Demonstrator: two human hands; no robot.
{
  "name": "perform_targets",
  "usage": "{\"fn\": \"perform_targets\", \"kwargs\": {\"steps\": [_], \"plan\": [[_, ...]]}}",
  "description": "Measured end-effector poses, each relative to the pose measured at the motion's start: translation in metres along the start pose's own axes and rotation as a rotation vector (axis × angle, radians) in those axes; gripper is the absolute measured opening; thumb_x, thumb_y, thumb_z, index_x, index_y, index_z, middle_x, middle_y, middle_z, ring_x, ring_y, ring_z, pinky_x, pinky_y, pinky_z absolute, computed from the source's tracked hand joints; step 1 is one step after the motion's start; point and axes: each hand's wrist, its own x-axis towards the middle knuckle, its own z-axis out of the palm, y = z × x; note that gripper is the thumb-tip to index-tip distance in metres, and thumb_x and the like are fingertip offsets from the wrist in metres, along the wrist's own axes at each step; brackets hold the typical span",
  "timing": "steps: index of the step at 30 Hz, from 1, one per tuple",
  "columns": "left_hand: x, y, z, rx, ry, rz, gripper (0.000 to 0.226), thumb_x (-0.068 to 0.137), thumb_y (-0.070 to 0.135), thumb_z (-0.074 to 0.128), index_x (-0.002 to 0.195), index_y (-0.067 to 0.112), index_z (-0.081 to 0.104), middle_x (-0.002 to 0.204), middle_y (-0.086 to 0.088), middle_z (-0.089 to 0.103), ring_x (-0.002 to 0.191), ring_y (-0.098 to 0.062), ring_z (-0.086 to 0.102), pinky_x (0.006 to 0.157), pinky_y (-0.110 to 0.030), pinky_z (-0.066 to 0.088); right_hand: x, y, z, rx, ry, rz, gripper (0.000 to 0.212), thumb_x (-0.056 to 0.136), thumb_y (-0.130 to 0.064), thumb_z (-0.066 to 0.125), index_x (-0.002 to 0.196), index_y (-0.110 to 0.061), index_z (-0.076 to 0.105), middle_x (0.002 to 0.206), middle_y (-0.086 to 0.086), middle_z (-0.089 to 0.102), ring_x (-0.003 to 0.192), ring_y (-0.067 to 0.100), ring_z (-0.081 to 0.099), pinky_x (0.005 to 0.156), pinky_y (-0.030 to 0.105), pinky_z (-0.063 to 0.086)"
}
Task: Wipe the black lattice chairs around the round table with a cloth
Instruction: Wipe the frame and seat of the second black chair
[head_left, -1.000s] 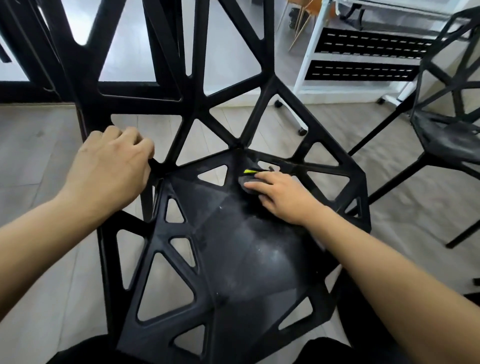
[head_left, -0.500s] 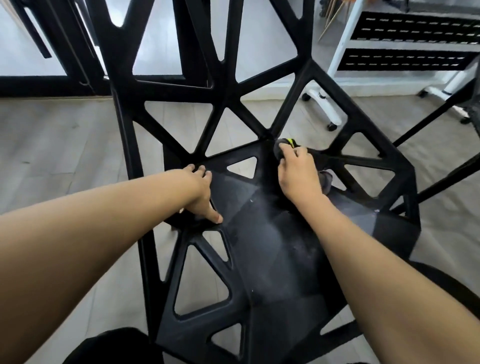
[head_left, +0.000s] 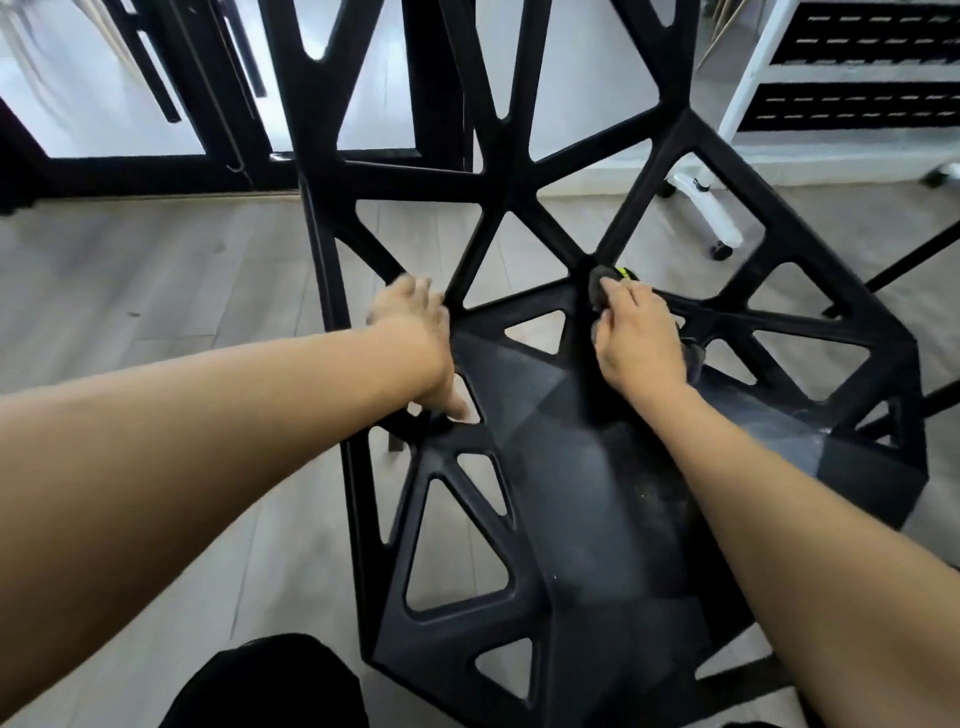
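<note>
Black lattice chair (head_left: 597, 493) seat: right hand (head_left: 636, 338) pressed a mostly hidden dark cloth (head_left: 600, 288) at its back joint; left hand (head_left: 415, 343) gripped its side edge, fingertips blurred.

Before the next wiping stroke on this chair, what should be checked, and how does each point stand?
1. Cloth in the right hand: ok, fingers curl round the dark cloth.
2. Cloth on the chair: ok, pressed where seat meets backrest.
3. Left hand steadying the chair: ok, it grips the seat's left rear edge.
4. Seat clean: not ok, pale dust shows on the seat panel.
5. Lattice bars of the backrest wiped: cannot tell.
</note>
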Motion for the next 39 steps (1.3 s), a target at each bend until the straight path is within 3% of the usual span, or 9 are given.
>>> {"fn": "perform_targets", "kwargs": {"steps": [3,7,10,14,17,22,25,29,39], "plan": [[-0.005,-0.019,-0.001,0.210,0.097,-0.042,0.096,0.091,0.081,0.025,0.162,0.020,0.006,0.169,-0.014,-0.002,0.155,-0.039,-0.010,0.120,-0.064,-0.011,0.000,-0.004,-0.003,0.040,-0.037,0.050,0.042,0.096,-0.016,0.050,0.137,-0.010,0.058,0.133,0.017,0.058,0.120,0.039,0.054,0.105,0.048,0.043],[0.001,-0.020,0.011,0.145,0.056,-0.002,0.068,0.105,0.051,0.027,0.163,0.025,0.001,0.170,-0.006,-0.008,0.155,-0.034,-0.012,0.123,-0.057,-0.009,-0.035,-0.063,-0.007,0.222,-0.235,-0.096,0.040,0.096,-0.016,0.049,0.135,-0.012,0.061,0.130,0.013,0.061,0.122,0.033,0.055,0.107,0.041,0.040],[0.006,-0.014,0.013,0.108,0.040,0.024,0.062,0.107,0.039,0.025,0.162,0.026,-0.001,0.170,-0.002,-0.009,0.155,-0.033,-0.015,0.123,-0.055,-0.013,-0.067,-0.108,-0.015,0.355,-0.298,-0.266,0.039,0.094,-0.012,0.049,0.130,-0.011,0.065,0.127,0.007,0.063,0.121,0.027,0.055,0.108,0.037,0.040],[0.010,-0.015,0.009,0.066,0.051,0.026,0.060,0.107,0.025,0.021,0.162,0.020,-0.002,0.170,-0.003,-0.007,0.155,-0.032,-0.014,0.124,-0.050,-0.011,-0.106,-0.108,-0.040,0.443,-0.401,-0.376,0.040,0.097,-0.011,0.051,0.135,-0.016,0.062,0.135,0.001,0.060,0.123,0.020,0.054,0.107,0.030,0.041],[0.016,-0.016,0.011,0.032,0.073,0.013,0.063,0.105,0.017,0.024,0.162,0.012,-0.004,0.170,-0.006,-0.007,0.156,-0.031,-0.012,0.125,-0.047,-0.009,-0.083,-0.096,-0.023,0.323,-0.326,-0.321,0.042,0.096,-0.014,0.047,0.134,-0.012,0.062,0.134,0.007,0.060,0.121,0.028,0.055,0.106,0.040,0.043],[0.019,-0.015,0.015,0.046,0.077,0.013,0.065,0.105,0.015,0.028,0.161,0.011,-0.004,0.170,-0.007,-0.008,0.155,-0.031,-0.013,0.125,-0.047,-0.010,-0.032,-0.072,-0.002,0.153,-0.252,-0.023,0.038,0.099,-0.013,0.045,0.135,-0.014,0.059,0.138,0.010,0.056,0.123,0.033,0.052,0.101,0.042,0.041],[0.019,-0.017,0.009,-0.032,0.093,0.022,0.065,0.103,0.009,0.028,0.161,0.009,-0.002,0.170,-0.010,-0.006,0.156,-0.031,-0.011,0.126,-0.045,-0.008,-0.053,-0.091,-0.012,0.243,-0.232,-0.122,0.040,0.094,-0.011,0.047,0.130,-0.011,0.065,0.132,0.010,0.063,0.121,0.033,0.056,0.104,0.041,0.042],[0.022,-0.019,0.008,-0.126,0.145,0.002,0.063,0.104,0.013,0.032,0.161,0.006,0.004,0.170,-0.012,0.001,0.156,-0.031,-0.004,0.127,-0.043,-0.003,-0.103,-0.126,-0.029,0.431,-0.362,-0.288,0.040,0.093,-0.008,0.050,0.130,-0.010,0.065,0.130,0.006,0.063,0.121,0.025,0.054,0.106,0.033,0.041],[0.038,-0.023,0.016,-0.189,0.181,-0.004,0.058,0.104,0.020,0.036,0.158,0.008,0.022,0.167,-0.012,0.018,0.156,-0.030,0.004,0.127,-0.042,0.001,-0.063,-0.154,-0.014,0.325,-0.315,-0.156,0.040,0.093,-0.014,0.049,0.129,-0.014,0.066,0.127,0.008,0.063,0.115,0.034,0.056,0.094,0.049,0.048]]}}
